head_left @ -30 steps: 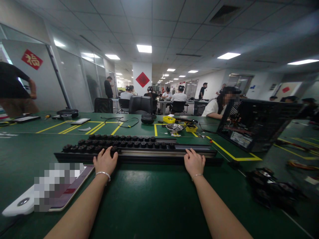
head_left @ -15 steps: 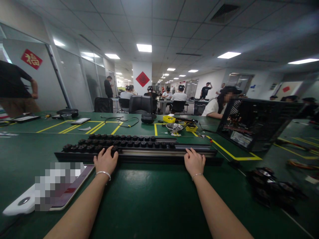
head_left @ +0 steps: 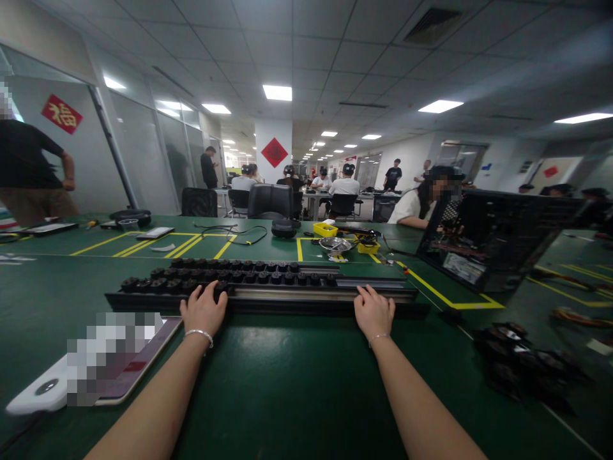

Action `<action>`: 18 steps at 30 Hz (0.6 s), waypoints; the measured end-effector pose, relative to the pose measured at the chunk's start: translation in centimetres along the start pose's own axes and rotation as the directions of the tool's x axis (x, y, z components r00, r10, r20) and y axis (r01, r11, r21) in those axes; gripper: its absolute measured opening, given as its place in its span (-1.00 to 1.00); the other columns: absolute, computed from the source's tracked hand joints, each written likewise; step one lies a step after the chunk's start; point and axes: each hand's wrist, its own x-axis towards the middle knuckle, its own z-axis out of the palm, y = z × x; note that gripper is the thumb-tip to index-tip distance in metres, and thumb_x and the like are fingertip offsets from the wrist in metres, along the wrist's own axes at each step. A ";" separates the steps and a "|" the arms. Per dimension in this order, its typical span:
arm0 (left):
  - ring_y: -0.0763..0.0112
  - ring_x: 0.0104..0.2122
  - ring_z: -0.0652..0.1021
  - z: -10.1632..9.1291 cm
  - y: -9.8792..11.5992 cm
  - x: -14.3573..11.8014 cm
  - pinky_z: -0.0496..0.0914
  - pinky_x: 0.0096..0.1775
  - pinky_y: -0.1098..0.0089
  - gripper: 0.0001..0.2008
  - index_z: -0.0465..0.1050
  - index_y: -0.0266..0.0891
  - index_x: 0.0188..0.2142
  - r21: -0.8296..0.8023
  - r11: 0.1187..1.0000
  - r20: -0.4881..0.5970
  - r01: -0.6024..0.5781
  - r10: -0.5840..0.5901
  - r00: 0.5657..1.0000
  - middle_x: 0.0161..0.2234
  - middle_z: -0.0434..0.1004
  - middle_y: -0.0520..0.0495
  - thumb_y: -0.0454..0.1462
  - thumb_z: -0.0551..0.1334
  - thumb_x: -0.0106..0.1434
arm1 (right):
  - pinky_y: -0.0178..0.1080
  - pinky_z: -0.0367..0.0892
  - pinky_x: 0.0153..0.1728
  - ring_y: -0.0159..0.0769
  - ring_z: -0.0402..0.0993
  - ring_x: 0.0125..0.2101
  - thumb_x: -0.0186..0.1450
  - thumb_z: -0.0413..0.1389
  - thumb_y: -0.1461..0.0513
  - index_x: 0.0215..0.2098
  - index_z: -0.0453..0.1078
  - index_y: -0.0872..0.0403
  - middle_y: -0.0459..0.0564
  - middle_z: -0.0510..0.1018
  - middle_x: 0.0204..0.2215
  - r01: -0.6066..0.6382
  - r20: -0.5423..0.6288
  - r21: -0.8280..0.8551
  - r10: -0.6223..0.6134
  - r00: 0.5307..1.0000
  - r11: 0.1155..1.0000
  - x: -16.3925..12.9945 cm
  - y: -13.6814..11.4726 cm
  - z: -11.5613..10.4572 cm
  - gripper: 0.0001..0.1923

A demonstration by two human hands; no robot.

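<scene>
A long black rail [head_left: 297, 305] with a pale metal channel lies crosswise on the green table, nearest me in a set of parallel rails. Small round black parts [head_left: 184, 287] stand in a row along the left stretch of the rails; the right stretch of the front channel holds none. My left hand [head_left: 204, 310] rests on the front rail by the end of that row, its fingers bent and spread. On the same rail, farther right, lies my right hand [head_left: 373, 313], fingers apart. The fingertips of both are partly hidden behind the knuckles.
A white device [head_left: 43, 386] and a flat phone-like slab [head_left: 136, 370] lie at left. Dark clustered parts [head_left: 520, 358] sit at right. An open computer case [head_left: 502, 243] stands behind them, near a seated person. Farther back are a metal bowl [head_left: 335, 246] and yellow trays [head_left: 324, 230].
Both hands and the rails have stayed where they were. In the background, a standing person has lowered a raised arm.
</scene>
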 end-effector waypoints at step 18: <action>0.19 0.17 0.17 -0.1 0.3 -0.2 -0.02 0.13 -0.05 -0.54 0.24 -0.13 0.07 0.005 1.000 0.012 -0.017 0.017 1.000 0.05 0.37 -0.17 -0.13 -0.10 0.23 | 0.00 -0.19 0.12 -0.19 0.22 0.00 0.26 -0.20 0.18 0.04 0.35 -0.05 -0.04 0.33 0.09 0.005 -0.007 0.016 -0.005 1.000 1.000 0.0 0.1 0.0 -0.54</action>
